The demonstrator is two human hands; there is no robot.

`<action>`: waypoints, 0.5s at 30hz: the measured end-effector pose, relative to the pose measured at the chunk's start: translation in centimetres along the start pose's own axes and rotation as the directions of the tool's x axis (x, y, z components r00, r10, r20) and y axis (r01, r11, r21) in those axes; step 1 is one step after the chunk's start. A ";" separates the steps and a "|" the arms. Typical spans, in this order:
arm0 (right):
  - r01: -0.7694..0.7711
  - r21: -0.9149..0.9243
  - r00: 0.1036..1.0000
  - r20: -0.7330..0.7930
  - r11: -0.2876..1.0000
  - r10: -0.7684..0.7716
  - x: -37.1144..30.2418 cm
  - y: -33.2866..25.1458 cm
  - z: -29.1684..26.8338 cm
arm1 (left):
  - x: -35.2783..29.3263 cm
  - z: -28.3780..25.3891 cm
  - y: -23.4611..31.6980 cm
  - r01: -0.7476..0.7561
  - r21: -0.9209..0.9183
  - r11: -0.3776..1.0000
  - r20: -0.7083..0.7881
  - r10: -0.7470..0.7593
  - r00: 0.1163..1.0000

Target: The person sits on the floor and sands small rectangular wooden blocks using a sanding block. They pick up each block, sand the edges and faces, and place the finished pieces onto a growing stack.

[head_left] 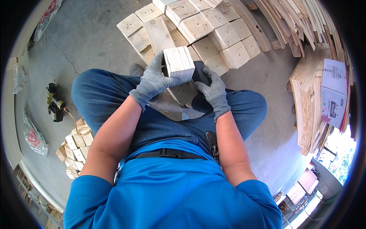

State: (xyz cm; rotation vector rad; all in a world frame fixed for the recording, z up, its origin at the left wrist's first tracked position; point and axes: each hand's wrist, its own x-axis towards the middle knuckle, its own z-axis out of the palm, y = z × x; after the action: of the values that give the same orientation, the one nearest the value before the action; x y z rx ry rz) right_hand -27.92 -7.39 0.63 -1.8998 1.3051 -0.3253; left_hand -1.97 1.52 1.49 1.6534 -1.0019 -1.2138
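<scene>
Between my knees I hold a pale wooden block [180, 63] with a layered, rough-looking upper face. My left hand [154, 79], in a grey knit glove, is closed round its left side, the thumb lying along its near edge. My right hand [214, 88], gloved the same way, grips a black block-like piece [201, 73] against the block's right side. What kind of piece it is I cannot make out. Below the wooden block, a narrow board-like edge [176, 95] shows between my legs, partly hidden by my hands.
Ahead lie rows of wooden blocks [195, 28] with a loose board [158, 35] on top. A nail gun [54, 102] with a hose stands left, near small wood pieces [79, 149]. Long planks [282, 19] and a cardboard box [334, 91] on stacked wood are at right.
</scene>
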 end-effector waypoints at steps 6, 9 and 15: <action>-0.001 -0.008 1.000 0.009 1.000 0.001 0.1 0.1 -0.1 | 0.0 0.1 -0.3 -0.069 -0.014 0.998 -0.029 0.069 0.997; 0.007 -0.006 1.000 0.006 1.000 -0.007 0.1 0.0 -0.1 | 0.2 0.2 -1.7 -0.097 0.011 0.995 -0.059 0.097 0.993; -0.004 0.000 1.000 0.010 1.000 0.004 0.1 0.1 -0.2 | 0.2 0.1 -0.3 -0.021 -0.051 0.998 -0.009 0.021 1.000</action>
State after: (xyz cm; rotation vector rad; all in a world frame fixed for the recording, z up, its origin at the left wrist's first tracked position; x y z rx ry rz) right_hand -28.03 -7.60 0.63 -1.8969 1.3023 -0.3135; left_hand -2.02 1.43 1.14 1.6034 -0.9728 -1.2075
